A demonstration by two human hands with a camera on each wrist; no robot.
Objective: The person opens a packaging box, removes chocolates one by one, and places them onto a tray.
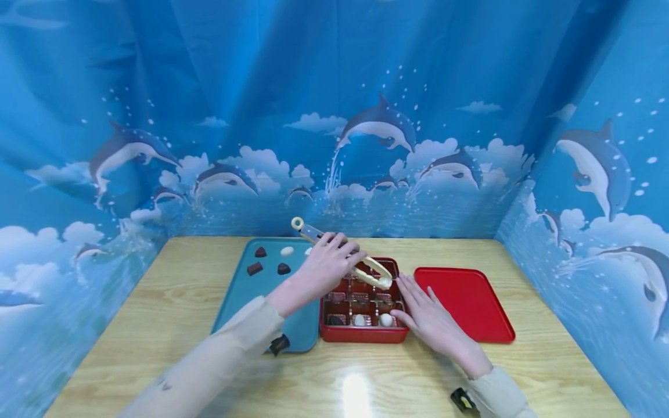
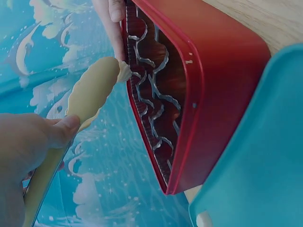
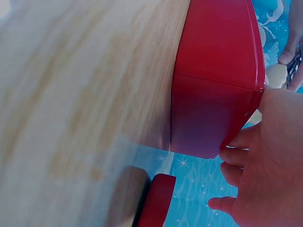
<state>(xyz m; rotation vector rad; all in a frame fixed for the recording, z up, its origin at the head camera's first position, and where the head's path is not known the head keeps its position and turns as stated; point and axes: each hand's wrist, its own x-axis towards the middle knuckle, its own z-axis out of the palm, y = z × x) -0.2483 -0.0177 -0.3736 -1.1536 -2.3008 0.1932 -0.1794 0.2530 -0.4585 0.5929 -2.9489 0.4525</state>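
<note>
My left hand (image 1: 330, 262) grips a pair of cream-and-metal tongs (image 1: 310, 232), its tips pointing right. Pinched at those tips is a white chocolate (image 1: 385, 282), held over the right rear part of a red box (image 1: 363, 335). Inside the box sits a clear divided insert (image 1: 360, 298). Its front row holds a dark chocolate (image 1: 335, 320), an oval white chocolate (image 1: 359, 320) and a round white one (image 1: 386, 320). At the box's right rim rests my right hand (image 1: 436, 325), fingers extended along the edge. In the left wrist view, the tongs (image 2: 92, 90) overlap the box's far rim.
Left of the box lies a blue tray (image 1: 237, 307) with several chocolates, among them a dark one (image 1: 284, 269) and a white one (image 1: 287, 251). A flat red lid (image 1: 467, 305) lies on the wooden table (image 1: 418, 383) at the right. A dolphin-print curtain (image 1: 292, 116) stands behind.
</note>
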